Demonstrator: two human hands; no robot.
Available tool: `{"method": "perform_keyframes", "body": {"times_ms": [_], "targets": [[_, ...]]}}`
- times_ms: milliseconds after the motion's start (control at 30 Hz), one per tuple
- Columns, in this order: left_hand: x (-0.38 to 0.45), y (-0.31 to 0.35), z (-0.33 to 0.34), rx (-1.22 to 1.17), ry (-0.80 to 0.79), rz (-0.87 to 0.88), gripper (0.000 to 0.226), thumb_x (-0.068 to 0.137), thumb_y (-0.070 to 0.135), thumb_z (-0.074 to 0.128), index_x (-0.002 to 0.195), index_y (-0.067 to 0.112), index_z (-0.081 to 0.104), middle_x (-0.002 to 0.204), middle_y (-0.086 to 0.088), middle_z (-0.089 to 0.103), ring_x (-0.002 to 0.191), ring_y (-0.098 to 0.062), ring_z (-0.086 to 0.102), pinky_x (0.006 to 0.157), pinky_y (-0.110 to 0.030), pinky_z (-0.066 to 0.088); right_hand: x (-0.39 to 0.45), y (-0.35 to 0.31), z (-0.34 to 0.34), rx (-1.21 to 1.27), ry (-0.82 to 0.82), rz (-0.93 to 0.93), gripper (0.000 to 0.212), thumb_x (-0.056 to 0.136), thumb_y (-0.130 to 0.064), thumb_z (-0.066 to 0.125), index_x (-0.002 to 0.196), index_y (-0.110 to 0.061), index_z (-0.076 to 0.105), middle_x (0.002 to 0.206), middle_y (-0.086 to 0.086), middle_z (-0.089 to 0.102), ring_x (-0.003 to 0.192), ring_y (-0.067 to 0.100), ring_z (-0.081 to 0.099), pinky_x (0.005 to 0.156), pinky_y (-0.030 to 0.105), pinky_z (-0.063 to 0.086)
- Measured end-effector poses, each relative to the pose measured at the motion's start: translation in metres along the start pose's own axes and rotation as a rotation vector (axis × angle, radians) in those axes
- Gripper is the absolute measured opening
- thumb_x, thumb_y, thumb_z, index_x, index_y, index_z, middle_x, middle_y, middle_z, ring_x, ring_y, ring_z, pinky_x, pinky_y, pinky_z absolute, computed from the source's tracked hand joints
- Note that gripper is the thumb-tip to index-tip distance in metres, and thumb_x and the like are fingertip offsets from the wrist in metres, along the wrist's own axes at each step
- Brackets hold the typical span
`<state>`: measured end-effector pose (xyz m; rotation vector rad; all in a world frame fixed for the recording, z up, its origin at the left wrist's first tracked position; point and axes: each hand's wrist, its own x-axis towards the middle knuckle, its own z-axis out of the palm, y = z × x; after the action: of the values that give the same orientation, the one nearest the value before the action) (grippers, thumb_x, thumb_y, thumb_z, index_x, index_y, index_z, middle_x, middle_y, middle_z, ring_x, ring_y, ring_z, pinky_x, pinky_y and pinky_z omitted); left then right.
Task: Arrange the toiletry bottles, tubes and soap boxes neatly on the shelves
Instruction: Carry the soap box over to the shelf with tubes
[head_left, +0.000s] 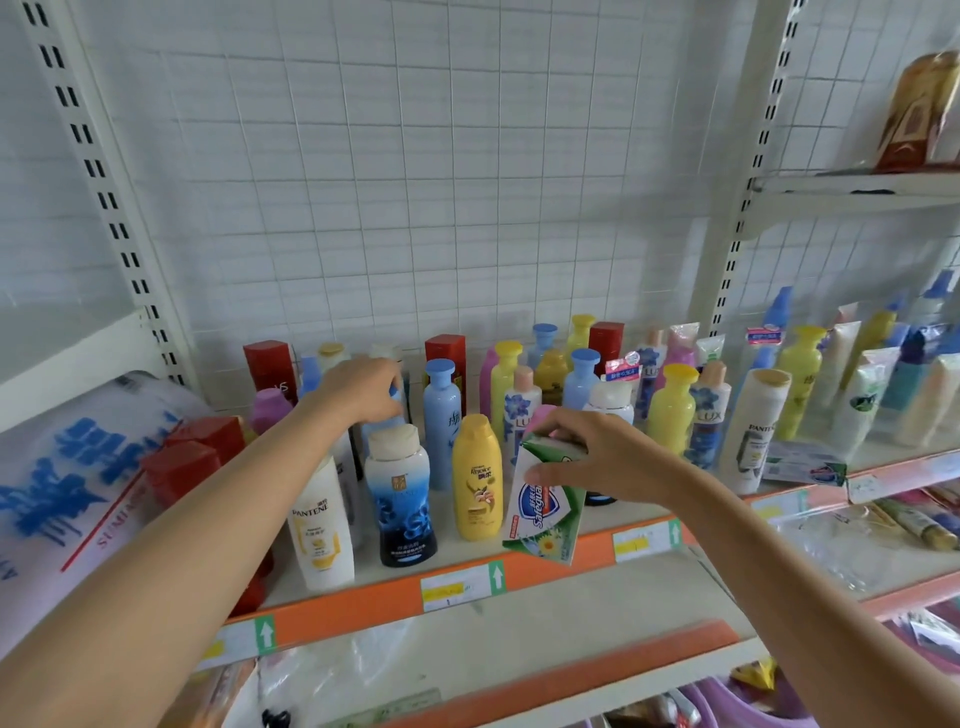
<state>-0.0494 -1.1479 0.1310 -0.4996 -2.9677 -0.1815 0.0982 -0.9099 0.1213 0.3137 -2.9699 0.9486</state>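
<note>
Two bare forearms, left hand (363, 387) and right hand (597, 457) without sleeves, rings or watch.

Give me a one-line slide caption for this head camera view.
Right hand holds a green-and-white soap box at the shelf front while left hand grips a blue bottle's cap among the shampoos.

"PANTENE" on white bottle (320, 519) near shelf's front edge; "Rejoice" on yellow bottle (476, 478); "Safeguard" on soap box (545, 506); "LUX" on flowered bottle (707, 421).
</note>
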Motion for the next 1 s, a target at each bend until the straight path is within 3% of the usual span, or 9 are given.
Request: {"method": "perform_keyframes", "body": {"times_ms": [100,267,433,567,667,767,867,1000], "targets": [[-0.003,0.01,-0.004,0.084,0.06,-0.013,0.023,0.084,0.021,0.06,0.105,0.011,0.062,0.104,-0.007,0.064,0.095,-0.026,0.059,0.078,-0.036,0.049,-0.003,0.006,-0.006,0.016,-0.004,-0.021,0.037,0.08,-0.036,0.067,0.109,-0.02,0.051,0.106,-0.003,0.066,0.091,0.012,0.066,0.074,0.027,0.057],[-0.01,0.044,-0.004,0.015,0.208,0.065,0.02,0.087,0.023,0.058,0.104,0.013,0.064,0.107,-0.006,0.064,0.097,-0.024,0.059,0.074,-0.033,0.046,-0.01,0.022,-0.016,0.045,-0.008,-0.023,0.035,0.08,-0.035,0.068,0.107,-0.02,0.051,0.106,-0.001,0.066,0.088,0.01,0.065,0.063,0.017,0.054],[-0.019,0.096,0.0,-0.165,0.234,0.19,0.015,0.086,0.027,0.059,0.095,0.016,0.065,0.094,0.002,0.065,0.086,-0.016,0.061,0.074,-0.032,0.051,-0.02,0.049,-0.032,0.063,0.017,-0.012,0.034,0.078,-0.036,0.07,0.104,-0.023,0.053,0.098,-0.004,0.065,0.08,0.002,0.063,0.067,0.024,0.057],[-0.024,0.141,0.014,-0.29,0.222,0.295,0.016,0.086,0.025,0.06,0.096,0.014,0.067,0.091,0.003,0.065,0.082,-0.011,0.061,0.074,-0.03,0.053,-0.033,0.075,-0.046,0.073,0.038,0.012,0.034,0.077,-0.038,0.071,0.102,-0.025,0.052,0.101,0.0,0.068,0.088,0.012,0.067,0.076,0.034,0.057],[-0.025,0.172,0.03,-0.345,0.224,0.355,0.016,0.085,0.028,0.062,0.096,0.017,0.067,0.089,0.005,0.064,0.079,-0.008,0.061,0.073,-0.029,0.054,-0.047,0.096,-0.057,0.08,0.051,0.027,0.034,0.077,-0.038,0.071,0.102,-0.024,0.053,0.1,-0.001,0.067,0.088,0.012,0.066,0.071,0.026,0.054],[-0.022,0.21,0.045,-0.401,0.197,0.418,0.016,0.085,0.025,0.062,0.097,0.015,0.065,0.086,0.005,0.062,0.077,-0.009,0.061,0.072,-0.027,0.052,-0.063,0.123,-0.071,0.07,0.067,0.069,0.034,0.076,-0.041,0.071,0.101,-0.026,0.052,0.1,-0.003,0.067,0.087,0.01,0.065,0.073,0.028,0.056],[-0.015,0.243,0.057,-0.41,0.203,0.449,0.017,0.084,0.024,0.063,0.097,0.013,0.065,0.087,0.002,0.062,0.077,-0.013,0.06,0.073,-0.032,0.052,-0.082,0.15,-0.085,0.059,0.101,0.099,0.032,0.076,-0.041,0.071,0.098,-0.027,0.053,0.093,-0.007,0.064,0.074,0.001,0.059,0.06,0.011,0.047],[0.005,0.269,0.062,-0.412,0.254,0.426,0.021,0.084,0.023,0.061,0.103,0.013,0.063,0.094,-0.002,0.062,0.081,-0.014,0.057,0.076,-0.037,0.051,-0.101,0.178,-0.1,0.069,0.138,0.144,0.033,0.074,-0.043,0.072,0.098,-0.027,0.055,0.086,-0.008,0.063,0.068,0.003,0.056,0.058,0.014,0.042]]}}
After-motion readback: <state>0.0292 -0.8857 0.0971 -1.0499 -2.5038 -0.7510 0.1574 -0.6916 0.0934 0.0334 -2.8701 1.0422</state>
